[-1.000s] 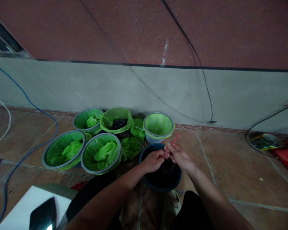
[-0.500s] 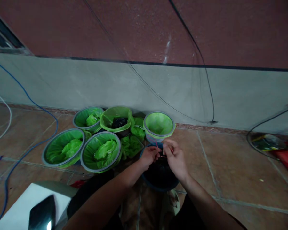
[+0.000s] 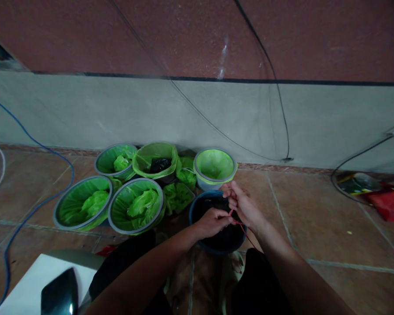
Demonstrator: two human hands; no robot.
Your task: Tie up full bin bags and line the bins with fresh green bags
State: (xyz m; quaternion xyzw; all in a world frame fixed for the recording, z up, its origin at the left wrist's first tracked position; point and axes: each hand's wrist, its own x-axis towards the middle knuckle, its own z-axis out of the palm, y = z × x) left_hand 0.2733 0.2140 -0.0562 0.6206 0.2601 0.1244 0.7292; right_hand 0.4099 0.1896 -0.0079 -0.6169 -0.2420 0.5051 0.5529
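Between my feet stands a dark blue bucket point(image 3: 192, 214), its inside dark, with what looks like a black bag. Above its opening, my left hand point(image 3: 214, 222) pinches a thin red string point(image 3: 246, 234). My right hand point(image 3: 241, 202) is just above and to the right, its fingers curled near the string's upper part; what its fingertips grip is too small to make out. One end of the string trails down to the right across the bucket's rim. Behind the bucket is a grey-rimmed bin with a green liner point(image 3: 216, 164).
Several green-lined bins point(image 3: 136, 205) stand to the left along the wall. A phone point(image 3: 59, 291) lies on a white box point(image 3: 26, 280) at the lower left. A blue cable point(image 3: 42, 203) crosses the left floor. A red item point(image 3: 389, 203) lies at the far right.
My left hand has moved right and slightly down, drawing the string to the bucket's right side. My right hand has risen a little. The view has shifted slightly.
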